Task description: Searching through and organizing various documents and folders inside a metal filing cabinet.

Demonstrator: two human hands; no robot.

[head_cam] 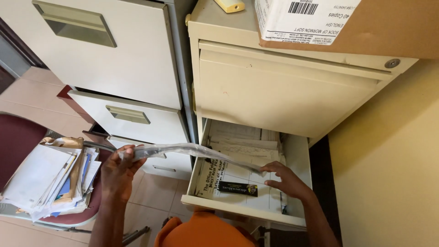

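Observation:
My left hand (pixel 118 171) grips one end of a thin, clear plastic-covered sheaf of paper (pixel 183 150), held edge-on and stretching right toward the open bottom drawer (pixel 238 208) of a cream filing cabinet. My right hand (pixel 286 180) reaches into that drawer, fingers spread, touching the other end of the sheaf and resting over the white papers (pixel 242 142) stacked inside. A small black rectangular card (pixel 238 188) lies on the papers just left of my right hand.
A grey filing cabinet (pixel 119 59) with drawers stands at left. A maroon chair (pixel 18 137) carries a stack of papers and folders (pixel 50 180). A cardboard box (pixel 366 23) sits on the cream cabinet. A yellow wall (pixel 393 160) is at right. Orange cloth (pixel 201 231) is below.

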